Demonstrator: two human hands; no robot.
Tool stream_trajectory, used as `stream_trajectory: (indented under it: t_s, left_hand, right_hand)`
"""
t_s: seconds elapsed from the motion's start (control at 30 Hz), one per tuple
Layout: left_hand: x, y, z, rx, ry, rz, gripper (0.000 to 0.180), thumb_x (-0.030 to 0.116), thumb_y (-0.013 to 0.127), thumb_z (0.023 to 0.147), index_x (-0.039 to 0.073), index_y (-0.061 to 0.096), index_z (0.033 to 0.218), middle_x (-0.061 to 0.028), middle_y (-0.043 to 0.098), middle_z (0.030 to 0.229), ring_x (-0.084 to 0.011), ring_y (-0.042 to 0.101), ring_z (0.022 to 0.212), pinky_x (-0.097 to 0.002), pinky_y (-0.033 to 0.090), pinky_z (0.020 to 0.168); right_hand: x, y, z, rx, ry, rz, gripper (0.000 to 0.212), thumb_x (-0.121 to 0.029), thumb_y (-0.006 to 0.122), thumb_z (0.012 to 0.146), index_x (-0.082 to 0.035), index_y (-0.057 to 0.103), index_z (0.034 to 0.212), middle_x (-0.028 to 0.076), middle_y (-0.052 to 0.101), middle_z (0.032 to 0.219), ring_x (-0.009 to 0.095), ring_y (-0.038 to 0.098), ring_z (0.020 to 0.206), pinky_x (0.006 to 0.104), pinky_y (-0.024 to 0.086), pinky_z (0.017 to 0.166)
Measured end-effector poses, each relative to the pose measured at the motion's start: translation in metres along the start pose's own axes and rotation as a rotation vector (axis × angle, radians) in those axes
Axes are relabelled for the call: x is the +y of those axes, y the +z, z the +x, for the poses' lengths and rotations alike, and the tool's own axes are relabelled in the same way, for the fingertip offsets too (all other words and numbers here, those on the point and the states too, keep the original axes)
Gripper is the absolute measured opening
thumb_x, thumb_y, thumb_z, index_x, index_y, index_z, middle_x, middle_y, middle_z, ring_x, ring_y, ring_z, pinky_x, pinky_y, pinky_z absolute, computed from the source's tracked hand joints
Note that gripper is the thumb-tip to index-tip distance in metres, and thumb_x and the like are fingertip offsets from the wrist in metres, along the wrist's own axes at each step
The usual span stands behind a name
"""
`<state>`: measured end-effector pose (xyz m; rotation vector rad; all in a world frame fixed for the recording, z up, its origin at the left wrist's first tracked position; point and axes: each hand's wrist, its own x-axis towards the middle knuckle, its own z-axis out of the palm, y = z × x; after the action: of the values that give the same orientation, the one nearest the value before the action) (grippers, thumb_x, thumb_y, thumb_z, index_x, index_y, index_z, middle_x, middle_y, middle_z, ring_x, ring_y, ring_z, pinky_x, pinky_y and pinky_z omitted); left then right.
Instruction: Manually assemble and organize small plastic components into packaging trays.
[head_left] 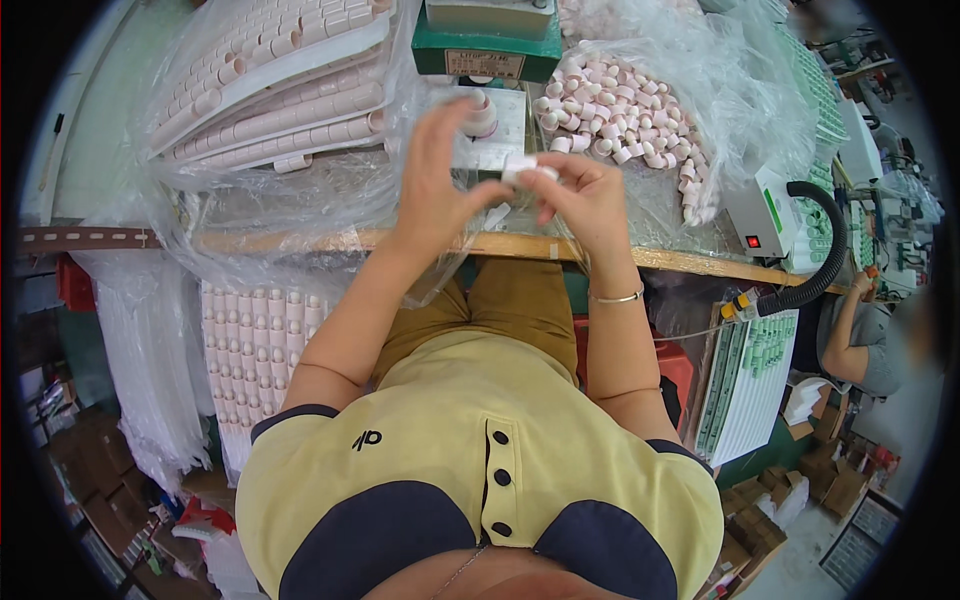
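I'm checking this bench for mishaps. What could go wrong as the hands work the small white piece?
The small white cylindrical piece is pinched only at the fingertips of the left hand and right hand, above the wooden bench edge; it might slip into the lap. An elbow could also nudge the open clear bag of pink-white caps.

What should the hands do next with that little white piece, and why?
Probably press the small white piece fully together, then set it down. Both the left hand and the right hand pinch it above the bench edge, so it looks mid-assembly. The pile of pink caps in the clear bag lies just beyond the right hand for the following pick.
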<state>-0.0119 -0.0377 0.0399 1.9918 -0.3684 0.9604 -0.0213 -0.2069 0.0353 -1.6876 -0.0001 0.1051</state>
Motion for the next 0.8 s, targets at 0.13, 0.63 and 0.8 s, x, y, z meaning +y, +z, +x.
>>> stream_trajectory:
  t_s: [0.13,0.63,0.8]
  left_hand:
    - [-0.063,0.036,0.012,-0.100,-0.033,0.051,0.025,0.012,0.069,0.076,0.001,0.060,0.098,-0.0134,0.064,0.089,-0.0335,0.060,0.085,-0.0391,0.048,0.079]
    - [-0.115,-0.064,-0.031,-0.395,-0.595,0.213,0.024,0.015,0.068,0.075,0.004,0.064,0.096,-0.0095,0.064,0.083,-0.0294,0.062,0.075,-0.0356,0.049,0.069]
    - [-0.119,-0.054,-0.039,-0.354,-0.434,0.360,0.032,0.017,0.069,0.074,0.005,0.064,0.104,-0.0120,0.062,0.100,-0.0327,0.059,0.091,-0.0384,0.047,0.078]
  right_hand:
    - [0.003,0.002,0.046,0.235,-0.274,-0.362,0.031,-0.023,0.074,0.071,-0.002,0.068,0.093,0.006,0.065,0.072,0.010,0.059,0.057,0.0250,0.047,0.052]
    - [0.011,0.018,0.048,0.323,-0.359,-0.734,0.047,-0.038,0.076,0.068,-0.005,0.060,0.098,0.012,0.062,0.096,0.027,0.062,0.089,0.0390,0.049,0.070]
    - [0.024,-0.051,-0.001,0.469,0.209,-0.998,0.053,-0.050,0.074,0.069,-0.004,0.059,0.091,0.013,0.064,0.080,0.028,0.062,0.074,0.0381,0.047,0.064]
